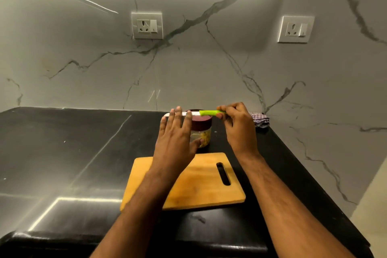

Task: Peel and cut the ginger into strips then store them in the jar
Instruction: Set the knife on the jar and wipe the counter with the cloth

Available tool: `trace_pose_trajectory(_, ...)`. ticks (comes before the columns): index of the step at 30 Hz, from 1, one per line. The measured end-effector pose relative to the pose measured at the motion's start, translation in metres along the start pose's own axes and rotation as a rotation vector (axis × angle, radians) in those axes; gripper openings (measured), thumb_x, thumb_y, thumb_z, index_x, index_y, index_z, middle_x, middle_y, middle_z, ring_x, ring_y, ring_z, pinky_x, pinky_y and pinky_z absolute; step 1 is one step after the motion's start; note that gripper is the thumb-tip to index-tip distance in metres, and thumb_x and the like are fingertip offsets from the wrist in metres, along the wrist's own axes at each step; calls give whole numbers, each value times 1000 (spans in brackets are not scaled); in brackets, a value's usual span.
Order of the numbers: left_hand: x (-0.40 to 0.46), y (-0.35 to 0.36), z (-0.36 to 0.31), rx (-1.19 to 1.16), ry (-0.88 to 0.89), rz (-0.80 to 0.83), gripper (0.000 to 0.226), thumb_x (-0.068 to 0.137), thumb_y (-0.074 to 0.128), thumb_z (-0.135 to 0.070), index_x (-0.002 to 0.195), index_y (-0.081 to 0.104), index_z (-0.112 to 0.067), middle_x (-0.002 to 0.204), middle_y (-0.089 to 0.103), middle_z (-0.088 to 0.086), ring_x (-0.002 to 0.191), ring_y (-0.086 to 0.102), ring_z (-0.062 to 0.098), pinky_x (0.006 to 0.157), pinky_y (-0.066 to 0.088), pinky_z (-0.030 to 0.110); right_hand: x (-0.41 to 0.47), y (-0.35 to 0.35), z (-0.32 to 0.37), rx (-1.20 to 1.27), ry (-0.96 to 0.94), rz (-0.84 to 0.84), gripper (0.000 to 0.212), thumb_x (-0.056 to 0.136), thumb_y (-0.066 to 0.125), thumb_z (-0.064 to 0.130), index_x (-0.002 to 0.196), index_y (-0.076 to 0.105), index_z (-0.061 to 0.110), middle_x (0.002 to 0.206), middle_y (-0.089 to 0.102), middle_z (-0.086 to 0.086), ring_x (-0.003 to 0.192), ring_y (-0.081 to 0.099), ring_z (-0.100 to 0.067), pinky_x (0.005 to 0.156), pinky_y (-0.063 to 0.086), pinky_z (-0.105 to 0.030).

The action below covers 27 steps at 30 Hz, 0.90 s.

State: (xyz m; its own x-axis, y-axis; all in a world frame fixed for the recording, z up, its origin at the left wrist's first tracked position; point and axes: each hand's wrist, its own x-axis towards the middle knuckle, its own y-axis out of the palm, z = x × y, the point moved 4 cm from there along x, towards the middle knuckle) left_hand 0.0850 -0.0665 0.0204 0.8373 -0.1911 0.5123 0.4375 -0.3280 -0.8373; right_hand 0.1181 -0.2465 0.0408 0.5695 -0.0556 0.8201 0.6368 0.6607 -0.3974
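A clear jar (204, 135) with a dark red lid (202, 121) stands on the black counter just behind the wooden cutting board (194, 186). Yellowish ginger strips show through its wall. My left hand (176, 138) is in front of the jar's left side with straight, spread fingers and the thumb against the glass. My right hand (236, 125) pinches the green handle of a white-bladed knife (207, 113), held level above the lid. The blade runs left behind my left fingertips. The board's top is bare.
A checked cloth (259, 120) lies in the back right corner by the marble wall. The counter's right edge (314, 174) drops off close to my right arm. Two wall sockets sit above. The black counter (73, 153) stretches wide to the left.
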Motion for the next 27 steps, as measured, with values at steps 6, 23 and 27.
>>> trace_pose_trajectory(6,51,26,23,72,-47,127,81,97,31,-67,159,14,-19,166,21,6,155,8,25,125,-3,50,22,41,-37,26,72,80,18,93,63,22,105,72,13,95,57,1,86,58,-10,71,50,-18)
trace_pose_trajectory(23,29,35,-75,42,142,-24,84,98,23,-68,160,6,-16,168,0,13,154,-12,24,125,-8,44,-24,-27,-103,-246,364,116,42,97,54,33,133,55,11,128,51,-10,112,56,-28,88,46,-34)
trace_pose_trajectory(27,38,54,-114,10,207,0,84,99,27,-66,161,4,-14,168,1,13,155,-9,23,126,-4,40,-35,-37,-135,-358,420,227,45,96,56,31,135,52,11,130,51,-10,119,52,-28,97,44,-39)
